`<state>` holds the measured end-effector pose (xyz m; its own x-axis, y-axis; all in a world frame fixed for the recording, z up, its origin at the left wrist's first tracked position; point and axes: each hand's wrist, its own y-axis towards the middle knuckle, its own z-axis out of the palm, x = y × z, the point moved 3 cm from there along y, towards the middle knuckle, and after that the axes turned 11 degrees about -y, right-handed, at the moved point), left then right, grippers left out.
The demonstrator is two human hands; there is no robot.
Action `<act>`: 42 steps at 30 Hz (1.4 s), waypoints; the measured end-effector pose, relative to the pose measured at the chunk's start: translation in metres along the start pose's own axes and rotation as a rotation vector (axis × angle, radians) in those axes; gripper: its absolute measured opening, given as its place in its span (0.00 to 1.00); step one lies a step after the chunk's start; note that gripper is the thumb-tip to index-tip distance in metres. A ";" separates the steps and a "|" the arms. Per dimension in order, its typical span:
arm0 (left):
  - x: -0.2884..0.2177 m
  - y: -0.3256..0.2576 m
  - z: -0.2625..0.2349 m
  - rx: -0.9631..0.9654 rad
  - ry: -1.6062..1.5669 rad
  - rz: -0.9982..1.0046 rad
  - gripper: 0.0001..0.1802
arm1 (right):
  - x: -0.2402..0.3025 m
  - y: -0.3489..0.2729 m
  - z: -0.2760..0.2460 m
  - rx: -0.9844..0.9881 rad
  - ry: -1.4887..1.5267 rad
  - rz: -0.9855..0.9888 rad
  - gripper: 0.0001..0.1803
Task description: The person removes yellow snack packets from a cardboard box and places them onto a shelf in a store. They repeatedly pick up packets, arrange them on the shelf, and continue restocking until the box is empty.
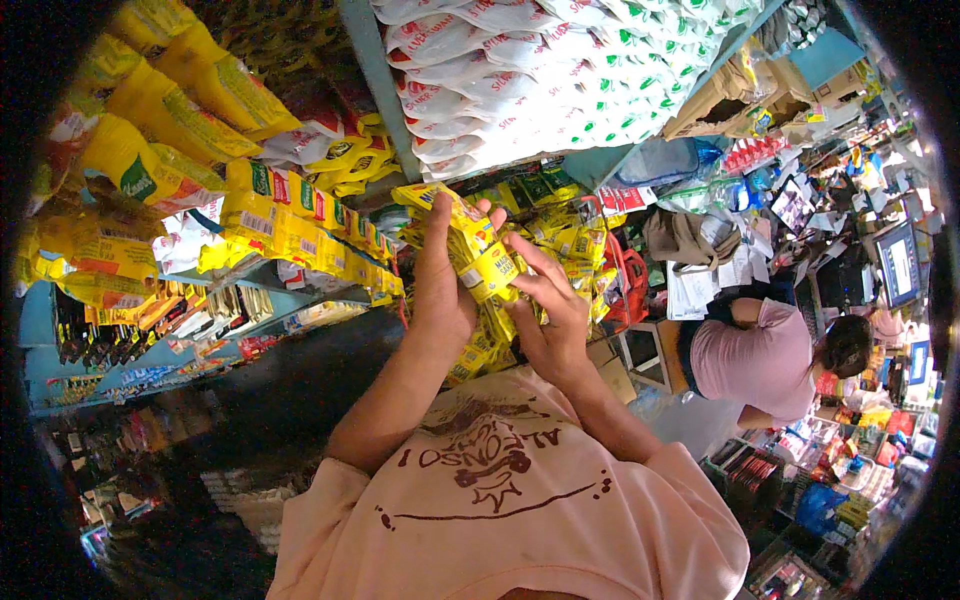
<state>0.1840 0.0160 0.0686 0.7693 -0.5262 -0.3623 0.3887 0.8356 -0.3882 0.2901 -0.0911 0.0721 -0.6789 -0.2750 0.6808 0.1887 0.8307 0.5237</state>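
Observation:
Between my two hands is a strip of small yellow sachets [492,268], its top end tilted away from me. My left hand [445,290] is closed along the strip's left side, thumb upward. From the other side my right hand [552,318] grips the lower right part, with the fingers bent over its face. Beyond and beneath the hands lies a heap of similar yellow sachets [570,238], partly covered by them. A red plastic basket [628,280] shows at the heap's right edge.
Shelves of yellow seasoning packets [255,205] stand on the left. White packets [500,75] are stacked on a blue shelf ahead. To the right sits a person in a pink shirt [750,360] near a monitor [897,262]. A cluttered counter [850,470] is behind them.

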 end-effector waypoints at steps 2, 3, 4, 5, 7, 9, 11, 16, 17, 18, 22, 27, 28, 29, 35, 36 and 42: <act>0.001 0.002 -0.002 -0.037 0.039 0.032 0.34 | 0.002 0.001 0.002 -0.129 -0.028 0.049 0.16; 0.001 0.005 -0.004 -0.042 0.013 0.038 0.34 | 0.005 0.001 0.000 -0.137 -0.036 0.052 0.16; -0.001 0.009 -0.006 -0.047 -0.012 0.043 0.35 | 0.008 0.000 -0.002 -0.145 -0.044 0.055 0.15; -0.002 0.012 -0.006 -0.052 -0.037 0.047 0.35 | 0.009 0.001 -0.003 -0.154 -0.053 0.058 0.14; -0.005 0.009 0.004 -0.031 -0.061 0.038 0.35 | 0.008 0.001 -0.006 -0.179 -0.087 0.023 0.16; -0.006 0.013 0.004 0.038 -0.123 -0.003 0.37 | 0.008 0.000 -0.007 -0.199 -0.103 -0.001 0.17; -0.007 0.013 0.004 0.056 -0.164 -0.035 0.37 | 0.009 -0.002 -0.008 -0.213 -0.101 -0.014 0.16; -0.014 0.009 0.014 -0.024 -0.203 -0.049 0.39 | 0.013 0.000 -0.013 -0.201 -0.068 -0.090 0.14; -0.014 0.010 0.014 -0.013 -0.194 -0.059 0.39 | 0.014 0.001 -0.014 -0.194 -0.061 -0.106 0.13; -0.015 0.010 0.013 -0.003 -0.185 -0.067 0.39 | 0.014 0.001 -0.012 -0.195 -0.062 -0.137 0.13; -0.016 0.004 0.018 0.015 -0.124 -0.042 0.36 | 0.010 -0.002 -0.013 -0.097 -0.072 -0.196 0.20; -0.011 0.010 0.011 0.029 -0.093 0.057 0.31 | 0.017 -0.006 -0.002 -0.121 -0.040 -0.109 0.34; -0.007 0.009 0.013 0.005 -0.086 0.082 0.30 | 0.013 -0.010 0.002 -0.138 -0.053 -0.064 0.36; -0.004 0.007 0.012 -0.020 -0.078 0.105 0.30 | 0.009 -0.013 0.006 -0.154 -0.063 -0.018 0.38; -0.019 -0.020 0.026 0.296 0.192 0.268 0.33 | -0.038 -0.021 -0.015 -0.164 0.348 0.493 0.36; -0.028 -0.016 0.014 0.324 0.248 0.293 0.33 | -0.031 -0.012 -0.026 -0.110 0.426 0.500 0.36; -0.054 -0.024 0.029 0.594 0.720 0.536 0.10 | -0.036 -0.002 -0.063 -0.113 0.805 0.433 0.39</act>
<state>0.1475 0.0288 0.1227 0.5085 0.1240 -0.8521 0.4228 0.8261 0.3726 0.3587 -0.1130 0.0791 0.1583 -0.2399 0.9578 0.4081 0.8992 0.1578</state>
